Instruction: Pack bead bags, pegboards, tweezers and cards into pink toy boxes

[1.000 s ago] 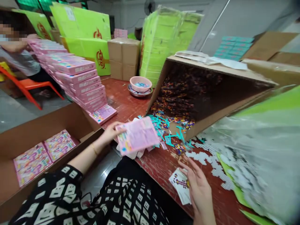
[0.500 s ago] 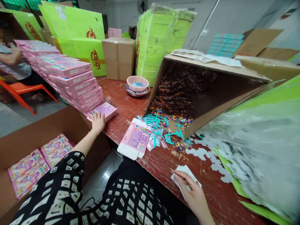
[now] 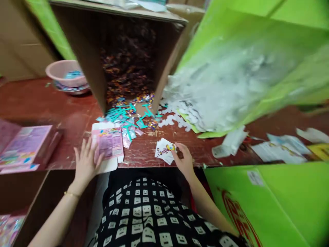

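Note:
My left hand (image 3: 86,160) has its fingers spread at the left edge of a flattened pink carton (image 3: 109,142), whose white flaps stick out. Whether the fingertips press on the carton or only hover is hard to tell. Between the thumb and fingers of my right hand (image 3: 183,160) is the right edge of a few white cards (image 3: 164,152) with a printed dotted picture, low over the table's front edge. Past the carton lie teal plastic sticks (image 3: 120,113) and small clear packets (image 3: 125,141) in a loose heap.
A large cardboard box (image 3: 88,44) lies on its side, full of small colourful packets. White pegboard pieces (image 3: 177,120) spill from a green-and-clear bag (image 3: 231,79). A pink bowl (image 3: 64,70) stands back left, pink boxes (image 3: 28,144) at left. A green carton (image 3: 272,202) stands below right.
The view has swung right. My left hand has left the pink box by the stack and come to the flattened carton. My right hand still has the cards, whose printed side now shows.

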A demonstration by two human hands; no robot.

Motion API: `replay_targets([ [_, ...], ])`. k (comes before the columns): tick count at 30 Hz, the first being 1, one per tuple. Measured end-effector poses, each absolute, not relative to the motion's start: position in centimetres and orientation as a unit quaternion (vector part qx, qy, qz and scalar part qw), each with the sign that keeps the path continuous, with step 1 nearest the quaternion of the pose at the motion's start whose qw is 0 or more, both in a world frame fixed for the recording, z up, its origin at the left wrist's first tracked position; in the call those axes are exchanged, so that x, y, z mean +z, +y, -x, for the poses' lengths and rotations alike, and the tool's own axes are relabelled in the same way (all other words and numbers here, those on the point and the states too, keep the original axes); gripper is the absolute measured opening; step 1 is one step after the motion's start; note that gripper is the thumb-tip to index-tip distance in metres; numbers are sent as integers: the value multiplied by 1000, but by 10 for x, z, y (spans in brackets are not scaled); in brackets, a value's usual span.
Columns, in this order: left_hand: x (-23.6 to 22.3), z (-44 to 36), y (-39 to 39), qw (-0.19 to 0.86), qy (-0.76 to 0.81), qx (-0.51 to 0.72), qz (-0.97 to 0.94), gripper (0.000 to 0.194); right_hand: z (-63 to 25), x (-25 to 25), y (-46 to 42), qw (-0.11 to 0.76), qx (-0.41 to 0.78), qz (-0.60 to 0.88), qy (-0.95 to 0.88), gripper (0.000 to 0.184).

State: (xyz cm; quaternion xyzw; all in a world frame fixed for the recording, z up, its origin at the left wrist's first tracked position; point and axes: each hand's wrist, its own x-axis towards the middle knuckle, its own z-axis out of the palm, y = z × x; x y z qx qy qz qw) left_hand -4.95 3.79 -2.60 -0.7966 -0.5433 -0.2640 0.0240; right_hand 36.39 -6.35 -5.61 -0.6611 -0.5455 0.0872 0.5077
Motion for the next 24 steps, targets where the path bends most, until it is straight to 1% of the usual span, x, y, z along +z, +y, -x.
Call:
replay_targets([
  [3,-41,-3,25,-69,-440,-271,853,41,-367,-90,-60,528,103,698,-473,46],
  [5,-45,-34,26,-117,-396,-273,869,38,-360,-110,-56,535,111,713,-440,57],
  [7,-44,-56,33,-154,-370,-271,875,37,-351,-121,-50,533,90,730,-418,67],
  [9,-40,-69,44,-184,-349,-270,878,37,-347,-121,-45,529,54,747,-399,69],
  [10,-38,-72,50,-198,-342,-271,878,37,-350,-116,-43,525,35,752,-398,67],
  [12,-34,-74,63,-232,-338,-277,869,37,-364,-96,-38,507,-6,749,-427,59],
  [14,-29,-77,79,-284,-337,-290,850,39,-388,-65,-28,471,-60,738,-480,52],
  [16,-19,-86,98,-339,-330,-298,829,43,-416,-26,-6,410,-125,737,-523,50],
  [18,-2,-105,115,-381,-307,-298,820,43,-442,19,28,324,-176,753,-545,51],
  [20,16,-133,128,-416,-271,-295,816,39,-463,63,71,219,-181,785,-551,55],
  [21,23,-149,134,-439,-254,-293,811,35,-472,83,93,182,-174,805,-537,62],
  [22,28,-165,139,-467,-241,-291,799,32,-480,101,114,162,-163,827,-513,66],
  [23,32,-182,145,-500,-236,-290,782,30,-487,119,133,160,-139,847,-488,61],
  [24,34,-199,150,-537,-234,-287,758,31,-492,136,150,165,-113,863,-465,52],
])
